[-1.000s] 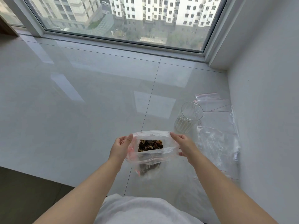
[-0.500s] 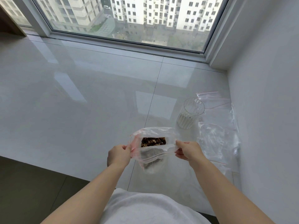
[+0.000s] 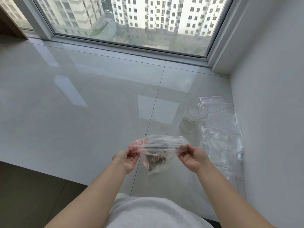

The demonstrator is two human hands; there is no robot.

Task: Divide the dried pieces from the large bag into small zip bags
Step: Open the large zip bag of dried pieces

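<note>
fingers of the left hand [image 3: 127, 159] pinch one end of the small zip bag [image 3: 158, 150] mouth, held above the sill, dried pieces [image 3: 155, 160] sagging inside; the right hand [image 3: 192, 157] pinches the other end, likely stretching the strip flat to seal; glass [image 3: 194, 119] and spare bags [image 3: 220, 129] wait rightward

the dried pieces [image 3: 155, 160] blur behind the small zip bag [image 3: 158, 145]'s crumpled film; its red lettering is unreadable. both forearms run off the bottom edge.
</note>
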